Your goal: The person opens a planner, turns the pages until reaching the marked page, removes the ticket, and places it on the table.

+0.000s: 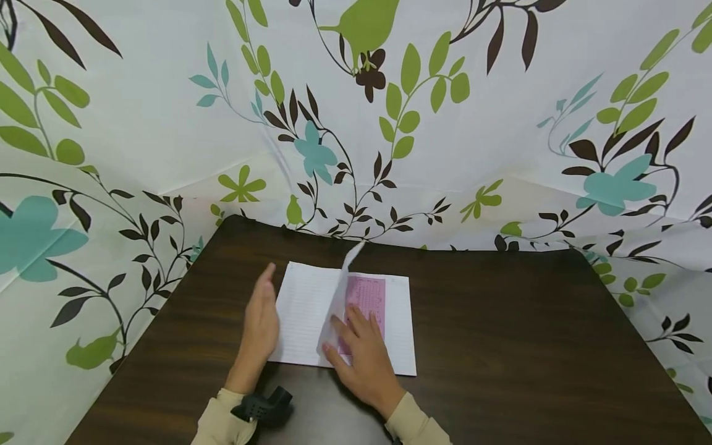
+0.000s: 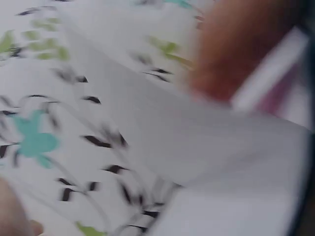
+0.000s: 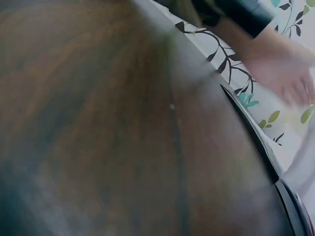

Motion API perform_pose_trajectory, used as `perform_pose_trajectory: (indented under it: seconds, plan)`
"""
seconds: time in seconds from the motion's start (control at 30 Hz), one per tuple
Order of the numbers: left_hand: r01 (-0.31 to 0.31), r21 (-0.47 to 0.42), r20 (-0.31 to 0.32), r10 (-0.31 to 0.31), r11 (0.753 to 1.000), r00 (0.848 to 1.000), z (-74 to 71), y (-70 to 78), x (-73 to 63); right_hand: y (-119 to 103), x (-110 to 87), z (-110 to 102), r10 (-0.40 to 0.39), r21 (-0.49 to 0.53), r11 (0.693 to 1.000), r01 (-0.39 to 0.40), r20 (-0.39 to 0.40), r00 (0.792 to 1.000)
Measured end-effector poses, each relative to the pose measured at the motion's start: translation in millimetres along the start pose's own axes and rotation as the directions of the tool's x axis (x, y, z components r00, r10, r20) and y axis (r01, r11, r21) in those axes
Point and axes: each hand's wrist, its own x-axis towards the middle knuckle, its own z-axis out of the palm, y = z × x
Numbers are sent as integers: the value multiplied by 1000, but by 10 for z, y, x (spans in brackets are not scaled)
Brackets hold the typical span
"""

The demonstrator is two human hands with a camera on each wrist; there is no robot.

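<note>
Resting on a dark wooden table (image 1: 500, 321), an open notebook (image 1: 303, 309), leaf-patterned cloth (image 1: 139, 111) behind

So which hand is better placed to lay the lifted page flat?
Probably the left hand: it is open beside the standing white lined page of the open notebook. The right hand already rests flat on the pink rectangular sheet.

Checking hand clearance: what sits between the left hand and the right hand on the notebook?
In the head view, the notebook's lined left page and a lifted page standing mid-turn lie between the left hand and the right hand.
</note>
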Motion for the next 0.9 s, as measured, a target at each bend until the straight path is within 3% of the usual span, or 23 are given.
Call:
perform_pose_trajectory:
  seconds: [0.07,0.1,0.17,0.27,0.37,0.43,0.53,0.6,0.63,0.73,0.9]
  plan:
    - [-13,-63,-131,5,998,991,-82,61,31,-4,-9,1,-7,-44,999,10,59,998]
    - [-21,-73,-166,9,997,986,-112,91,41,-3,-13,-1,-11,-63,998,15,71,997]
    - [-40,-63,-180,28,997,983,-137,130,51,4,-20,-5,-17,-83,996,24,83,996]
    - [-55,32,-106,58,998,993,-91,158,41,8,-28,1,-25,-87,996,33,93,995]
    - [-89,176,63,79,980,995,17,122,-10,11,-31,28,-42,-78,996,50,105,994]
    - [-160,248,213,107,955,971,101,66,-61,19,-31,44,-57,-71,995,64,104,993]
    - [-288,292,408,153,912,900,220,-40,-152,35,-24,50,-81,-63,994,86,71,994]
    - [-350,307,489,169,885,856,277,-96,-205,47,-18,39,-83,-57,995,85,36,996]
    - [-365,319,516,163,874,841,296,-114,-232,51,-15,31,-78,-55,995,79,20,997]
    - [-395,370,565,134,841,814,317,-145,-266,63,-3,-7,-49,-59,997,48,-7,999]
    - [-407,422,586,98,810,804,315,-142,-267,125,53,-108,-25,-116,993,29,36,999]
